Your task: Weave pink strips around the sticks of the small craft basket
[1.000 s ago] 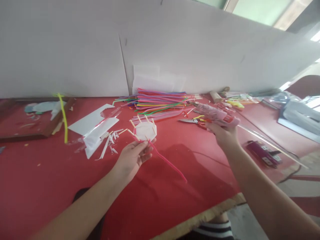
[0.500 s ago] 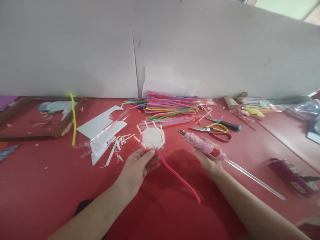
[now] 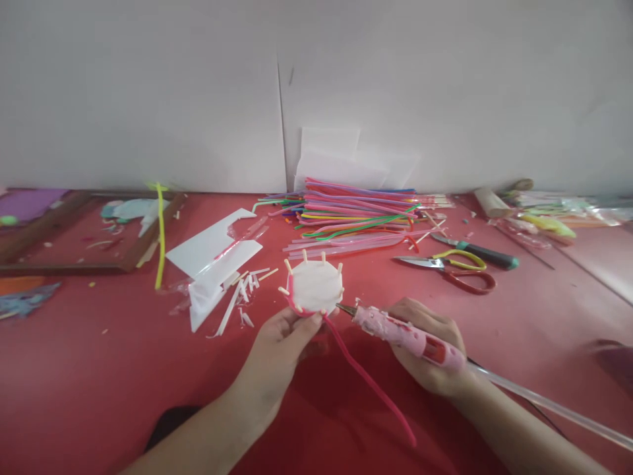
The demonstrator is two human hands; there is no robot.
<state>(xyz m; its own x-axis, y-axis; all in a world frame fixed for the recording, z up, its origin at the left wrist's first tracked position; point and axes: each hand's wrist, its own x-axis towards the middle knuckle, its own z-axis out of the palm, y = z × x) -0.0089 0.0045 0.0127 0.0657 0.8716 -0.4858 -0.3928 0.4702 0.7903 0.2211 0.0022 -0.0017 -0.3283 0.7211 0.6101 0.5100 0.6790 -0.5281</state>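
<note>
My left hand (image 3: 284,346) pinches the near edge of a white foam disc (image 3: 316,286) with short wooden pegs standing round its rim. A pink pipe cleaner (image 3: 368,379) runs along the disc's near rim and trails toward me over the red table (image 3: 99,369). My right hand (image 3: 428,349) is wrapped round a pink glue gun (image 3: 408,333). Its nozzle points left and sits right at the disc's near right edge. A clear glue stick (image 3: 554,406) sticks out of the gun's back.
A stack of coloured pipe cleaners (image 3: 351,211) lies behind the disc. Scissors (image 3: 455,270) with red and yellow handles and a green-tipped tool (image 3: 477,251) lie to the right. White foam scraps (image 3: 217,264) lie to the left, with a wooden frame (image 3: 64,264) at far left. A white wall stands behind.
My right hand brought the glue gun from the far right of the table down and left until its nozzle reached the disc. My left hand kept holding the disc.
</note>
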